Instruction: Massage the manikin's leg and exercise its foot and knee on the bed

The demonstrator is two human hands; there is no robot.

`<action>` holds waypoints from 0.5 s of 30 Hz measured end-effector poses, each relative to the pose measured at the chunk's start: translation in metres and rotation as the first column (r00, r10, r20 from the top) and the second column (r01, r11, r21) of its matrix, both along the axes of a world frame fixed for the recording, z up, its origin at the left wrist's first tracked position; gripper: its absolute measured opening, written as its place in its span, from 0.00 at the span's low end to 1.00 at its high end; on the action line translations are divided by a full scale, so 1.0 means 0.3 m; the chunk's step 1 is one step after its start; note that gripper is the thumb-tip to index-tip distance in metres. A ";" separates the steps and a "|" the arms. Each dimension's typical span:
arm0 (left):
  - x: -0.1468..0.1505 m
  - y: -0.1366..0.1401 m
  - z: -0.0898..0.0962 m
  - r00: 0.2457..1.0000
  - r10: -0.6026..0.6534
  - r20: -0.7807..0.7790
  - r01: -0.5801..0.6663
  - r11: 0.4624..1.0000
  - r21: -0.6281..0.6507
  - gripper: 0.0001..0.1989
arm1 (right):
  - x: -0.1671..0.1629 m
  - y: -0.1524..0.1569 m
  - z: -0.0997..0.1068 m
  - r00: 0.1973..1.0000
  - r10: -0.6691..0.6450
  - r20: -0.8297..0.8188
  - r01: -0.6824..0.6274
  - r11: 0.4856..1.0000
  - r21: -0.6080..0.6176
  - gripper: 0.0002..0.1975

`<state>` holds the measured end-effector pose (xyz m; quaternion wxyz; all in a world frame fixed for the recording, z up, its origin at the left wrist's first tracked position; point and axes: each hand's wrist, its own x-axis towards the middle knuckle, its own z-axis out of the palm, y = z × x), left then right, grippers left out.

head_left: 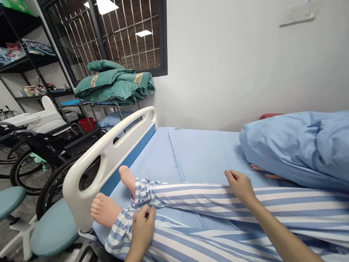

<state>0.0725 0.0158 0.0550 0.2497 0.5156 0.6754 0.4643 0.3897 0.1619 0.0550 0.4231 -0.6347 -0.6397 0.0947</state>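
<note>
My left hand (143, 226) is curled into a fist at the lower end of the nearer leg of blue-and-white striped pyjama trousers (191, 244). My right hand (240, 187), also a fist, is over the farther trouser leg, around the knee. No cloth shows between the fingers of either hand. The trousers are on a mannequin-like figure lying on the bed; its smooth bare feet (105, 209) stick out of the cuffs. A light blue quilt (311, 150) is bunched over the upper body, with some fingers (267, 171) showing under its edge.
A white footboard (113, 157) closes the bed's left end. Beyond it stand wheelchairs (50, 154), teal stools (53, 228) and a black shelf rack (28, 56). Folded green quilts (118, 84) lie under the barred window. A white wall runs behind the blue bed sheet (203, 150).
</note>
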 end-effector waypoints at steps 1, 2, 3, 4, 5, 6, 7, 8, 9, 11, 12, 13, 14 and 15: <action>-0.009 -0.003 -0.010 0.999 -0.006 -0.050 0.006 1.000 0.000 0.18 | -0.004 -0.002 0.002 1.000 -0.007 0.013 0.007 1.000 0.001 0.18; -0.016 -0.004 -0.018 0.996 -0.018 -0.093 0.018 1.000 -0.006 0.18 | -0.008 -0.004 0.004 1.000 -0.009 0.030 0.009 1.000 0.000 0.18; -0.022 -0.003 -0.023 0.992 -0.031 -0.124 0.029 0.999 -0.016 0.17 | -0.012 -0.006 0.007 0.999 -0.008 0.052 0.008 1.000 -0.005 0.18; -0.027 -0.003 -0.026 0.988 -0.041 -0.148 0.037 0.999 -0.030 0.17 | -0.016 -0.008 0.009 0.997 -0.007 0.077 0.008 1.000 -0.012 0.18; -0.031 -0.003 -0.028 0.984 -0.050 -0.174 0.043 0.998 -0.043 0.17 | -0.022 -0.010 0.011 0.995 -0.011 0.104 0.013 1.000 -0.020 0.18; -0.034 -0.004 -0.029 0.978 -0.055 -0.203 0.046 0.998 -0.050 0.16 | -0.030 -0.013 0.013 0.991 -0.027 0.129 0.031 0.999 -0.030 0.18; -0.036 -0.007 -0.031 0.970 -0.053 -0.236 0.043 0.998 -0.050 0.16 | -0.042 -0.018 0.017 0.988 -0.054 0.147 0.060 0.997 -0.040 0.18; -0.038 -0.010 -0.032 0.962 -0.047 -0.269 0.036 0.998 -0.045 0.15 | -0.061 -0.025 0.021 0.984 -0.087 0.154 0.095 0.994 -0.049 0.17; -0.039 -0.014 -0.034 0.954 -0.040 -0.298 0.030 0.999 -0.039 0.15 | -0.088 -0.036 0.028 0.983 -0.113 0.147 0.122 0.991 -0.055 0.17; -0.039 -0.020 -0.038 0.941 -0.030 -0.336 0.022 0.999 -0.028 0.14 | -0.171 -0.075 0.048 0.990 -0.109 0.092 0.115 0.992 -0.060 0.18; -0.040 -0.023 -0.039 0.937 -0.030 -0.347 0.022 0.999 -0.028 0.14 | -0.228 -0.105 0.062 0.996 -0.071 0.047 0.073 0.996 -0.055 0.18; -0.040 -0.024 -0.041 0.934 -0.034 -0.356 0.025 0.999 -0.029 0.14 | -0.294 -0.142 0.076 1.000 -0.013 -0.004 0.013 0.999 -0.046 0.18; -0.041 -0.025 -0.042 0.930 -0.039 -0.365 0.030 0.999 -0.030 0.14 | -0.367 -0.186 0.090 0.997 0.045 -0.067 -0.048 0.998 -0.045 0.19; -0.043 -0.026 -0.043 0.925 -0.043 -0.377 0.035 0.999 -0.028 0.14 | -0.444 -0.235 0.102 0.985 0.114 -0.132 -0.122 0.991 -0.051 0.19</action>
